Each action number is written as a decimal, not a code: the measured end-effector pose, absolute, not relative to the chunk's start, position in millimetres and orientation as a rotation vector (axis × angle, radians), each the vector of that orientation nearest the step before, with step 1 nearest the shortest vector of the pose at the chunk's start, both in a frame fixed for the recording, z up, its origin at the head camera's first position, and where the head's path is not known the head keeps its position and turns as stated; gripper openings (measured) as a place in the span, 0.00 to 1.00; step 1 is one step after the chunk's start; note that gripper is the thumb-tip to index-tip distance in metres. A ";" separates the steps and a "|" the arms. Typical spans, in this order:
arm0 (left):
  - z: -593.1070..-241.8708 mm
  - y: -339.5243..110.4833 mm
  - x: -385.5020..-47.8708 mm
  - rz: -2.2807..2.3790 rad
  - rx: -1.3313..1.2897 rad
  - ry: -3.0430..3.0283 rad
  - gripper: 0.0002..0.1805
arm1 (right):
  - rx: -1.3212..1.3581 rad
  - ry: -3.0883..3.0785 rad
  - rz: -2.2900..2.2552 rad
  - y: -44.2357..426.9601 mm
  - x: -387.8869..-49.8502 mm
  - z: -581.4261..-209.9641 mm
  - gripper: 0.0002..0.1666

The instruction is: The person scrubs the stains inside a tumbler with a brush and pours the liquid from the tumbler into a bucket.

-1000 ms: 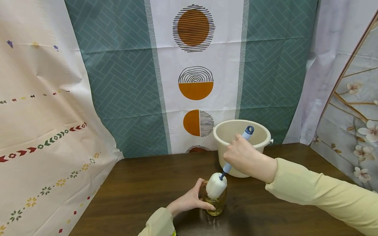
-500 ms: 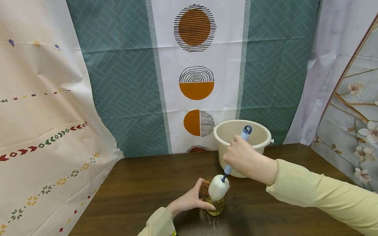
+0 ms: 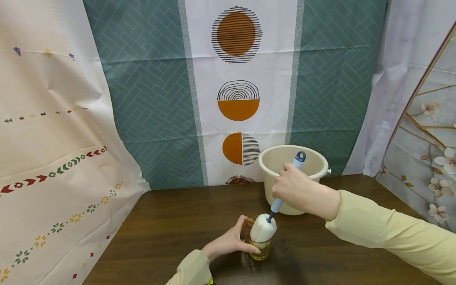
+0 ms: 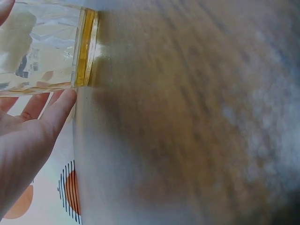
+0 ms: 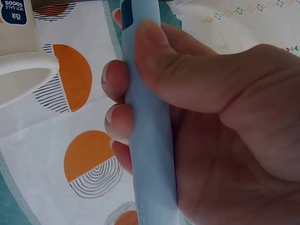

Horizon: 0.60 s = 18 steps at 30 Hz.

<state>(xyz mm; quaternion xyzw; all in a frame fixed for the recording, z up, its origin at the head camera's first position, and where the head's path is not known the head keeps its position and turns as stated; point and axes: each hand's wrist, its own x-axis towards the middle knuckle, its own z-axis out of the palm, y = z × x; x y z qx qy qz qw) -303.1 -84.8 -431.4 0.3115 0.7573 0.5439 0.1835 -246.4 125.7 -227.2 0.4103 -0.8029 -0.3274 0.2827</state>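
The amber glass tumbler [image 3: 261, 252] stands on the dark wooden table [image 3: 171, 225], and I will tell all places from this tumbler. On its left side is the left hand [image 3: 236, 238], which is clamped on it: the thumb lies along the near wall and the fingers reach round the far wall. In the left wrist view, one fingertip touches the wall just beside the thick base.

The sponge bottle brush [image 3: 262, 230] has its white head partly inside the tumbler; the upper part of the head comes out above the rim. Through the glass wall, the white sponge is seen apart from the base. The brush leans, and its light blue handle [image 5: 152, 126] goes up to the right of the tumbler. There the right hand [image 3: 295, 189] is closed firmly around the handle, with the thumb laid along it.

Behind the tumbler and to its right stands a cream plastic bucket [image 3: 268, 188]. Farther behind the tumbler hangs a teal and white curtain [image 3: 153, 99] with orange circles.
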 end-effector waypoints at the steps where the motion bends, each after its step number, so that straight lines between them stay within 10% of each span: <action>1: -431.4 -84.8 -303.2 1.531 0.874 2.139 0.36 | 1.105 -2.147 -0.877 125.8 -246.6 -227.1 0.11; 18: -432.8 -85.1 -304.1 1.518 0.855 2.165 0.36 | 1.139 -2.118 -0.856 123.5 -247.1 -226.3 0.09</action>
